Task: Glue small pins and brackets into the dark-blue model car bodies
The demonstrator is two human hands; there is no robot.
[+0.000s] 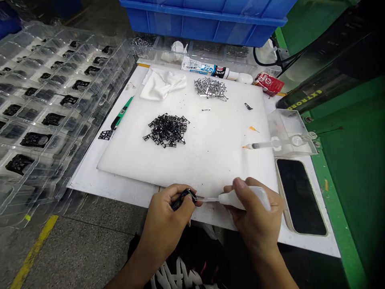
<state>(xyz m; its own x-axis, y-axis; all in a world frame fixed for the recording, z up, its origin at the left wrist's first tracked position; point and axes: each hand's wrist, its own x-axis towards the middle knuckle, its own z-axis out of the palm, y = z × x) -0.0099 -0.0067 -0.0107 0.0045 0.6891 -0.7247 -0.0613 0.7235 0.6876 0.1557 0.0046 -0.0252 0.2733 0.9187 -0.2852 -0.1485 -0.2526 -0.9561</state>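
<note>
My left hand [168,216] pinches a small glossy black part [184,196] at the front edge of a white foam pad [222,160]. In my right hand [258,216] is a white squeeze bottle [260,194], lying sideways. Its thin nozzle [210,199] points left, with the tip at the black part; whether they touch I cannot tell. Beyond my hands lie a pile of small black frame pieces [167,130] and a heap of small shiny metal pieces [210,87]. One metal piece [206,109] and one black piece [248,106] lie apart.
Clear trays [39,120] of black parts stand left, a blue bin [204,20] behind. Around the pad are a green utility knife [122,112], a white cloth [162,83], a glue tube [204,68], a syringe [261,145], a clear box [288,120] and a phone [300,194].
</note>
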